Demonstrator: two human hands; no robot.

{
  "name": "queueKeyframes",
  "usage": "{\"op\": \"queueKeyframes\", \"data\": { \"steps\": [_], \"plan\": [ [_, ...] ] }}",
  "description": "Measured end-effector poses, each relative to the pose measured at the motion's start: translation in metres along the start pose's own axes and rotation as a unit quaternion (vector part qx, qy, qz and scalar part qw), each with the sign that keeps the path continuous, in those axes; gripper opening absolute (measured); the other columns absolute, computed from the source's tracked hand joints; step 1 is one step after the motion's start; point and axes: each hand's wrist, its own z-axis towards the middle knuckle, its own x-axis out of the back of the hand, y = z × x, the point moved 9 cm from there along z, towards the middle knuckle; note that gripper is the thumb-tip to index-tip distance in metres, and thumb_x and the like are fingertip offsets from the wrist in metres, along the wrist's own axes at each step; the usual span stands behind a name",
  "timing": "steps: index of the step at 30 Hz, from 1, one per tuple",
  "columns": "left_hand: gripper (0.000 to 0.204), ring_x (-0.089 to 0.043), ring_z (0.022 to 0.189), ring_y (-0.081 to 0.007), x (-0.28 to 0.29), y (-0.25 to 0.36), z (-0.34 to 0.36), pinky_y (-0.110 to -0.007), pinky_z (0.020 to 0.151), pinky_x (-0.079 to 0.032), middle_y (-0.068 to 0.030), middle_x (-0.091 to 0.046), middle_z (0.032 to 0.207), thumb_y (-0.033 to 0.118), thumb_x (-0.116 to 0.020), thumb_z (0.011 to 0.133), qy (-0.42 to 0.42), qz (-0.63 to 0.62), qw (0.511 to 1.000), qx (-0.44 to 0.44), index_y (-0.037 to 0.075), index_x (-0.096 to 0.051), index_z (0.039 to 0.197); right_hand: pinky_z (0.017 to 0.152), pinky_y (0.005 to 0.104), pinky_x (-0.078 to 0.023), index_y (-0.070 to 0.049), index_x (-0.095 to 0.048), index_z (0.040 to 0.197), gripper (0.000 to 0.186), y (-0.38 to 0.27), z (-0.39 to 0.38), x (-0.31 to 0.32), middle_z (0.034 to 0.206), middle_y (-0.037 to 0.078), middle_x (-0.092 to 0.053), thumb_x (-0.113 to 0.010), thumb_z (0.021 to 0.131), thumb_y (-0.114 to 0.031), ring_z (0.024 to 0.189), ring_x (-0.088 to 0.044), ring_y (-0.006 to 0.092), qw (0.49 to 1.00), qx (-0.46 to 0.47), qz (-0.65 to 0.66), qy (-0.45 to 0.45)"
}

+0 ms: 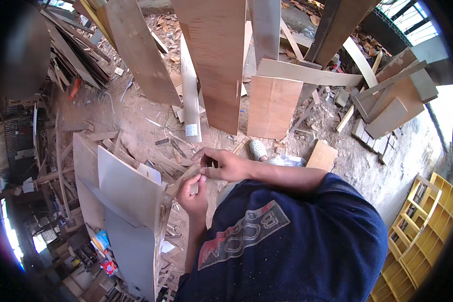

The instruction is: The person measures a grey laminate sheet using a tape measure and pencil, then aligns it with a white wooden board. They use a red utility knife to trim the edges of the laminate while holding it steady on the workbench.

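My right hand [223, 165] reaches in from the right with its fingers bent and the thumb meeting a fingertip. Just below it, my left hand [192, 197] is closed in a pinch, its fingertips nearly touching those of the right. Whatever sits between the fingers, if anything, is too small to make out. Both hands are beside the right edge of a wooden bench, on which lie a pale thin board [128, 186] and a grey panel [128, 251]. A narrow strip of wood [183, 179] shows behind the left hand.
Tall brown planks [214, 65] lean across the far side, with a shorter wooden panel [273, 105] near them. Wood scraps litter the dirt floor. A patterned shoe [257, 149] stands beyond the right hand. Yellow slatted frames [428, 221] rest at the right. Small containers [101, 241] sit at the bench's left.
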Motion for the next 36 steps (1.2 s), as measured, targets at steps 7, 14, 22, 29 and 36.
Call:
{"op": "queueKeyframes", "data": {
  "steps": [7, 14, 22, 29, 36],
  "plan": [
    [0.009, -0.067, 0.088, -0.0164, -0.047, 0.006, 0.003, -0.031, 0.083, -0.053, -0.0091, -0.071, 0.093, -0.001, -0.075, 0.086, -0.094, -0.012, 0.992, 0.081, -0.002, -0.068, 0.092, 0.094, 0.0358, -0.050, -0.006, -0.049, 0.144, 0.049, 0.038, -0.020, 0.029, 0.108, 0.008, -0.064, -0.066, 0.099, -0.014, 0.103, -0.062, 0.0189, 0.999, -0.018, 0.032, -0.032],
    [0.007, -0.060, 0.084, -0.0135, -0.064, -0.017, 0.002, -0.030, 0.078, -0.049, -0.0052, -0.066, 0.088, 0.000, -0.071, 0.088, -0.091, -0.039, 0.987, 0.125, 0.000, -0.064, 0.090, 0.091, 0.0395, -0.052, -0.004, -0.054, 0.137, 0.044, 0.054, -0.019, 0.038, 0.104, 0.015, -0.069, -0.068, 0.096, -0.016, 0.099, -0.067, 0.0242, 1.000, -0.012, 0.016, 0.003],
    [0.007, -0.059, 0.082, -0.0109, -0.066, -0.063, -0.026, -0.028, 0.075, -0.048, -0.0030, -0.064, 0.085, 0.002, -0.070, 0.088, -0.054, -0.052, 0.974, 0.212, 0.001, -0.063, 0.091, 0.088, 0.0365, -0.052, -0.003, -0.052, 0.139, 0.045, 0.084, -0.013, 0.027, 0.104, 0.010, -0.067, -0.068, 0.100, -0.018, 0.099, -0.065, 0.0197, 0.994, -0.076, -0.047, -0.057],
    [0.007, -0.059, 0.075, -0.0129, -0.027, -0.123, -0.065, -0.029, 0.071, -0.048, -0.0041, -0.062, 0.077, 0.005, -0.060, 0.090, -0.009, -0.044, 0.937, 0.347, 0.000, -0.062, 0.086, 0.085, 0.0332, -0.053, -0.003, -0.056, 0.137, 0.039, 0.100, -0.002, 0.041, 0.098, 0.008, -0.069, -0.061, 0.098, -0.005, 0.093, -0.067, 0.0160, 0.992, -0.102, 0.039, -0.070],
    [0.022, -0.065, 0.070, -0.0274, -0.006, -0.208, -0.189, -0.040, 0.066, -0.051, -0.0139, -0.067, 0.073, 0.018, -0.060, 0.090, -0.074, 0.139, 0.895, 0.417, 0.001, -0.064, 0.078, 0.075, 0.0386, -0.055, -0.004, -0.069, 0.116, 0.026, 0.083, 0.038, 0.129, 0.092, 0.011, -0.074, -0.073, 0.092, -0.013, 0.080, -0.067, 0.0190, 0.978, -0.085, -0.153, 0.110]
  ]
}}
